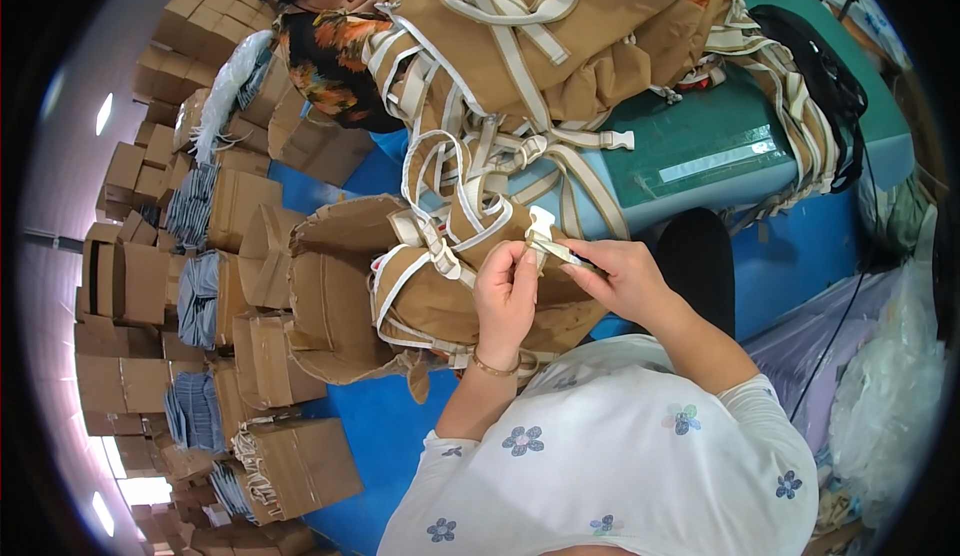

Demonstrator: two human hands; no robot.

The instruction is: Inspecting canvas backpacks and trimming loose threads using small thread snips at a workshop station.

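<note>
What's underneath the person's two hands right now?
Tan fabric shows below and between the left hand and right hand, which hold a pale strap near a white buckle. Whatever lies under the fabric is covered.

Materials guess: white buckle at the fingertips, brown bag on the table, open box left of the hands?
White buckle: likely moulded plastic; opaque, smooth, evenly white.
Brown bag: woven fabric, probably canvas-like; matte, with soft folds. Exact fibre unclear.
Open box: apparently corrugated cardboard; matte brown, creased walls, ragged edges.
</note>
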